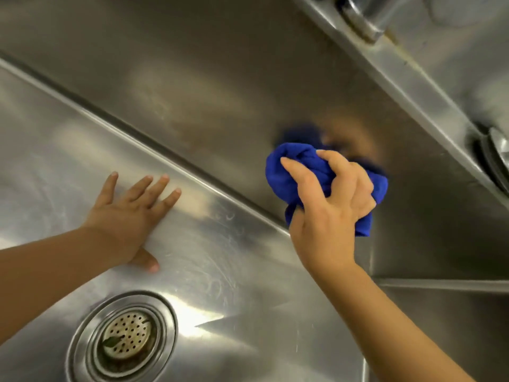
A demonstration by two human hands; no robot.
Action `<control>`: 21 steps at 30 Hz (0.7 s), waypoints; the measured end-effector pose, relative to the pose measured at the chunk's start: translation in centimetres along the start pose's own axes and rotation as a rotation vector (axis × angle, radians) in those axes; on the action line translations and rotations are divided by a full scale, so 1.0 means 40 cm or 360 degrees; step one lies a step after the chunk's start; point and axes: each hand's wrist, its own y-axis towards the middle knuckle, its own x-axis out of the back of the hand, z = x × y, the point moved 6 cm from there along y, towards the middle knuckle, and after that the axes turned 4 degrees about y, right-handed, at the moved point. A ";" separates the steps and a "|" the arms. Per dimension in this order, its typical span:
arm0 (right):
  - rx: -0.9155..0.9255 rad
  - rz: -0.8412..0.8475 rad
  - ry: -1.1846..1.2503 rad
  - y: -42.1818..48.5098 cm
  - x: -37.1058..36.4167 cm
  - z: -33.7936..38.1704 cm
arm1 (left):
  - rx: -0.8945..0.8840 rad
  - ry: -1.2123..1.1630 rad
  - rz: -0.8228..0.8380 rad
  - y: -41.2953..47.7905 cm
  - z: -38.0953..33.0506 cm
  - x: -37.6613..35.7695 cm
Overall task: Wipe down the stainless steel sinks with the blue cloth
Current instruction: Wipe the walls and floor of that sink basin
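1. Blue cloth [281, 175]: bunched into a wad and pressed on the sink's far wall [192, 78]. It sits low, just above the seam with the floor and near the right-hand corner. Its blue reflection shows in the steel.
2. Right hand [330, 210]: fingers curled round the wad, gripping it from above.
3. Left hand [129, 216]: holds nothing; fingers spread, palm flat on the sink floor [55, 161] just beside the wall seam. Looks like bracing.
4. Drain strainer [126, 334]: near edge of the floor, well apart from the cloth, with a dark scrap of debris on it.
5. Faucet base [366, 15] stands on the back ledge [413, 78], with a second round fitting [495, 153] at the ledge's right end.
6. Progress, my read: mid-task, working the wall.
   - Floor shows swirl marks, so it may have had a pass; can't confirm.
   - Likely left: rest of the wall, right wall, ledge, drain surround.
   - Only one basin is in view; can't tell about any other.
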 end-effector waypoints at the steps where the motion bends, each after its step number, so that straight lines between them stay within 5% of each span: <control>1: -0.0016 -0.0072 0.0042 0.023 0.038 0.002 | -0.0001 -0.0001 0.0008 0.000 -0.002 0.000; 6: -0.0006 -0.0566 -0.0061 0.102 0.113 -0.002 | 0.0001 -0.0016 0.0029 -0.001 -0.003 -0.002; 15: 0.0139 0.0148 -0.0112 -0.006 -0.084 0.046 | 0.0003 -0.0063 0.0056 -0.002 -0.007 0.000; 21: -0.0037 -0.0432 -0.0035 0.128 0.072 0.055 | -0.0019 -0.0079 0.0057 -0.005 -0.007 0.000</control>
